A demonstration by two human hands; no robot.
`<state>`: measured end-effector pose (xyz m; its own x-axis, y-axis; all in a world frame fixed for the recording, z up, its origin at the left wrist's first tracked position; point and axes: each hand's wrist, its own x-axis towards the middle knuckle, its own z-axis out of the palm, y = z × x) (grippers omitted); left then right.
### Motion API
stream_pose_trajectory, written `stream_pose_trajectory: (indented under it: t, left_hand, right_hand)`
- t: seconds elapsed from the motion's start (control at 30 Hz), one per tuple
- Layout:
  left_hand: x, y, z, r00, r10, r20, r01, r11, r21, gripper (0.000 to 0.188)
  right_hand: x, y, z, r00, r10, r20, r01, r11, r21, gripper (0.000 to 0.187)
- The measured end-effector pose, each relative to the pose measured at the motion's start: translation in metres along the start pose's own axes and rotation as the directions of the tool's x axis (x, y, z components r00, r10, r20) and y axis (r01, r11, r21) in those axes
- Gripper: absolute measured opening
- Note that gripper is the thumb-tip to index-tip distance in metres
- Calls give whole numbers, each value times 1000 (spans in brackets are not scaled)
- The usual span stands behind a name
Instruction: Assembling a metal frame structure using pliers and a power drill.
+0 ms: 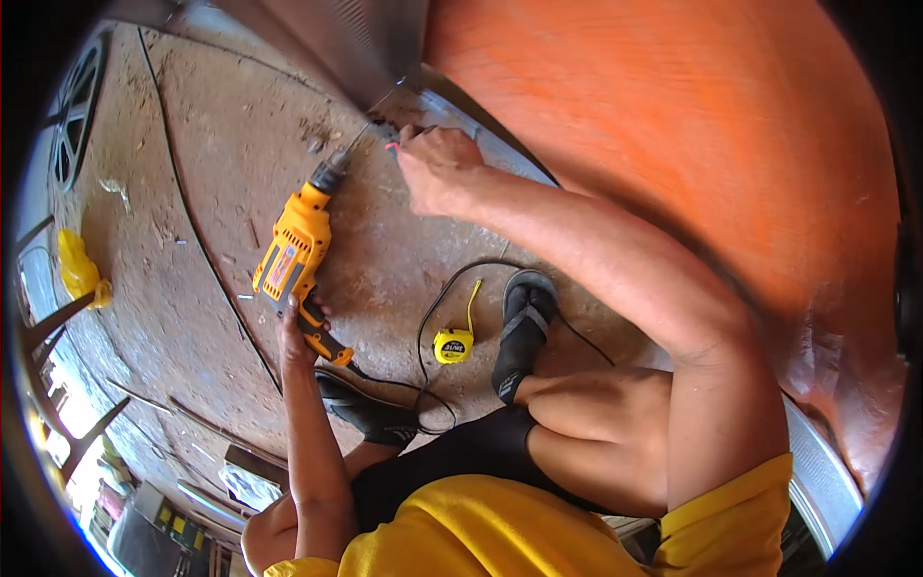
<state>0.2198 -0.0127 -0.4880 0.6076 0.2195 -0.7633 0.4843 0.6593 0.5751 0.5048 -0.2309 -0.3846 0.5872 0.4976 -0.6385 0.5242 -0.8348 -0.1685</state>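
Observation:
A yellow corded drill (296, 245) is in my left hand (296, 332), whose fingers wrap round its dark handle. Its chuck (331, 173) points up and slightly right, and a thin bit (360, 137) reaches toward the lower corner of a brownish metal sheet (370, 53). Close to that corner, my right hand (437, 168) is closed on a small tool with a red and dark end (390, 146), possibly pliers; most of it is hidden by my fingers. Whether the bit touches the metal cannot be made out.
A yellow tape measure (452, 346) lies on the dusty floor, its blade partly out, beside my shoe (527, 317). The black cord (423, 337) loops around it. A large orange panel (663, 115) fills the right. At left are a yellow bag (77, 264) and a spoked wheel (79, 120).

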Motion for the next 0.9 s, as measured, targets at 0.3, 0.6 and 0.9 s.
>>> stream_pose_trajectory:
  t: [0.3, 0.6, 0.9]
  left_hand:
    - [-5, 5, 6, 1000, -11, -27, 11, 1000, 18, 47]
    - [-3, 7, 2, 1000, -13, -18, 13, 1000, 17, 43]
    - [-16, -8, -25, 997, -43, -58, 36, 993, -108, 45]
  right_hand:
    - [8, 1, 17, 993, -74, -95, 78, 996, 38, 51]
    - [11, 3, 29, 993, -8, -118, 20, 995, 101, 59]
    - [16, 4, 26, 996, -12, -83, 20, 994, 105, 60]
